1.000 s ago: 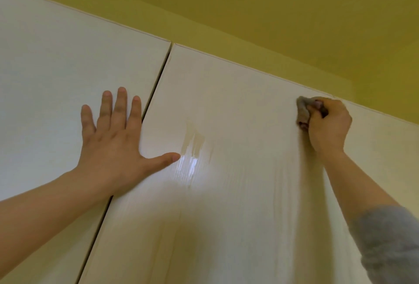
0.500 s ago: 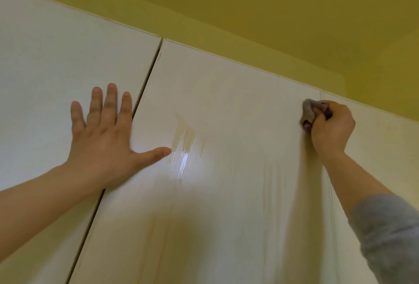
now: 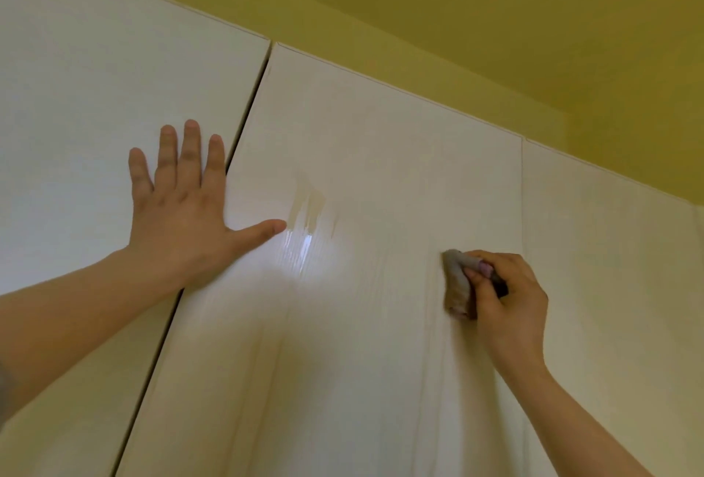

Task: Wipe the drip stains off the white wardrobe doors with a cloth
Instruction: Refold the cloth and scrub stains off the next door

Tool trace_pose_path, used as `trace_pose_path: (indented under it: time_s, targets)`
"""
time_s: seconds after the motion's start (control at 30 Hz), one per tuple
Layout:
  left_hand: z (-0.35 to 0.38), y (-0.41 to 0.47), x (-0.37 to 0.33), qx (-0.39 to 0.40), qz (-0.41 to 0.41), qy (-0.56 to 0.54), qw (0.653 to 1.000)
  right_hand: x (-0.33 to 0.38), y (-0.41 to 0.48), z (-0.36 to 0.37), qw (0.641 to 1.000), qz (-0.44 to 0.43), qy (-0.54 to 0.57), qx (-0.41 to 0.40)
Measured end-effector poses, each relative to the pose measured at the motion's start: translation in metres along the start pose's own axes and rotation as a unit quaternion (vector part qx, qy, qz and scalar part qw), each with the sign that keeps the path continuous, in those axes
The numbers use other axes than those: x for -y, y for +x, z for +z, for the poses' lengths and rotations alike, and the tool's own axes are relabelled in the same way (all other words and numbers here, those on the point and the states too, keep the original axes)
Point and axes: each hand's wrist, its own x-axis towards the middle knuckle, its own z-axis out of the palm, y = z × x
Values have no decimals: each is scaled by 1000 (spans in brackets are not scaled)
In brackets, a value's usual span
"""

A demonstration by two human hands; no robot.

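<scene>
The white wardrobe doors (image 3: pixel 362 381) show a smooth, glossy finish with a faint, fine vertical grain, like a wood-effect laminate. A bright patch of glare (image 3: pixel 304 248) gleams on the middle panel. Thin yellowish drip stains (image 3: pixel 309 206) sit translucent and wet-looking on that sheen, with paler streaks running down below. The grey-brown cloth (image 3: pixel 455 282), bunched in the right hand (image 3: pixel 510 305), looks soft, matt and slightly fuzzy. The yellow wall (image 3: pixel 419 68) above is flat, matt paint.

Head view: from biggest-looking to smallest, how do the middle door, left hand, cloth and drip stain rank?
1. middle door
2. left hand
3. cloth and drip stain: near alike, cloth partly hidden, unranked
</scene>
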Motion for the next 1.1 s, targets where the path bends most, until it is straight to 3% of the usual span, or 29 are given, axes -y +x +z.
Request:
trace_pose_path:
  time_s: [0.13, 0.2, 0.57, 0.77, 1.1]
  targets:
    - [-3, -9, 9, -3, 29, -24, 999, 19, 9, -6, 996, 41, 56, -61]
    - [-6, -17, 19, 6, 55, -38, 998, 31, 14, -3, 993, 67, 83, -43]
    - [-12, -62, 98, 30, 213, 51, 975, 107, -10, 73, 993, 18, 108, 43]
    - [-8, -70, 117, 20, 249, 54, 967, 143, -6, 113, 994, -33, 94, 48]
    - [7, -75, 116, -48, 253, 26, 966, 171, 66, 170, 994, -86, 65, -19]
